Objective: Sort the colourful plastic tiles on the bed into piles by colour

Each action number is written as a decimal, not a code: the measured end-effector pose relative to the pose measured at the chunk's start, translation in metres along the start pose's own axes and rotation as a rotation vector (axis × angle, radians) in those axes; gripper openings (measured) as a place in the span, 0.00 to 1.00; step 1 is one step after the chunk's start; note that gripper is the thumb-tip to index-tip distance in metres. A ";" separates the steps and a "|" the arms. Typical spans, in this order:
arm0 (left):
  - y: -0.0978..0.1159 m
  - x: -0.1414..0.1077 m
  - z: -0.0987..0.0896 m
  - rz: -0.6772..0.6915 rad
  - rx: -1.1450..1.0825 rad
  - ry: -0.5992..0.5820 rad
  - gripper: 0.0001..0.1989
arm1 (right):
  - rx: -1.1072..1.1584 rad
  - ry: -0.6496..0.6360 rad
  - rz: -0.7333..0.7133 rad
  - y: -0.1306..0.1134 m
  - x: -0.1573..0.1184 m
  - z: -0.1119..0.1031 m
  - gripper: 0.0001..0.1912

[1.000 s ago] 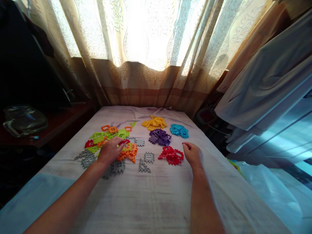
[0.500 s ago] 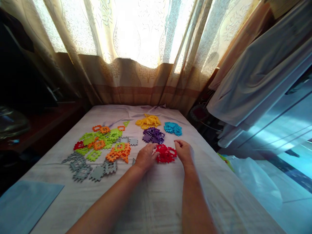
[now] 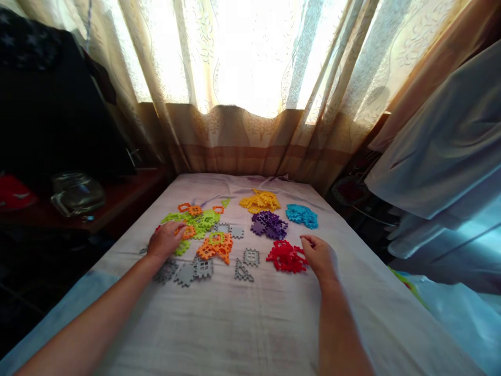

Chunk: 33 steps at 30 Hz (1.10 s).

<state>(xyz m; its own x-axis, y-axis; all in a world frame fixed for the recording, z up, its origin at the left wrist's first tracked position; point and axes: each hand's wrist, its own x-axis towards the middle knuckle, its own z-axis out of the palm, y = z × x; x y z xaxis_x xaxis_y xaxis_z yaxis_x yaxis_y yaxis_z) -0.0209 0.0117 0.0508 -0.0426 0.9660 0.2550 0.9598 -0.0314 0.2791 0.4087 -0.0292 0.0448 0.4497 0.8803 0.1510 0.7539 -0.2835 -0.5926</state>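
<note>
Left hand (image 3: 166, 241), far-left cluster, over green pieces (image 3: 201, 223); grip unclear. Right hand (image 3: 320, 256), fingers curled, hold unclear, beside red pieces (image 3: 287, 256), right. Purple pieces (image 3: 269, 225): just beyond red.

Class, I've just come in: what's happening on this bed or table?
A person sorts or handles toothed plastic pieces. The left hand is over the mixed green and orange pieces; its grip is unclear. The right hand is beside the red pile. Yellow, purple and blue piles lie beyond.
</note>
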 end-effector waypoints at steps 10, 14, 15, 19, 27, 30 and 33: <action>-0.065 0.018 -0.008 -0.224 0.182 -0.175 0.23 | -0.051 -0.018 -0.020 0.005 0.001 0.006 0.19; -0.066 0.029 -0.007 -0.282 0.210 -0.232 0.25 | -0.067 -0.024 -0.024 0.009 0.001 0.007 0.19; -0.067 0.031 -0.007 -0.291 0.214 -0.245 0.25 | -0.066 -0.020 -0.030 0.010 0.002 0.008 0.19; -0.069 0.037 -0.008 -0.307 0.203 -0.310 0.20 | -0.060 -0.008 -0.046 0.014 0.003 0.010 0.20; -0.070 0.040 -0.017 -0.357 0.042 -0.293 0.21 | -0.022 0.020 -0.064 0.010 0.003 0.005 0.19; -0.069 0.038 -0.031 -0.387 -0.063 -0.229 0.26 | 0.005 0.039 -0.086 0.008 0.003 0.003 0.18; -0.063 0.035 -0.048 -0.421 -0.185 -0.190 0.29 | 0.049 0.053 -0.110 0.005 0.002 0.002 0.18</action>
<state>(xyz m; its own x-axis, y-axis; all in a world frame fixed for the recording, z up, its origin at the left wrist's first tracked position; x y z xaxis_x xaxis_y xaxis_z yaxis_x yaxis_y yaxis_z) -0.0964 0.0358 0.0862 -0.3482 0.9337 -0.0834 0.8041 0.3432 0.4855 0.4121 -0.0279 0.0410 0.3914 0.8834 0.2578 0.7763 -0.1665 -0.6080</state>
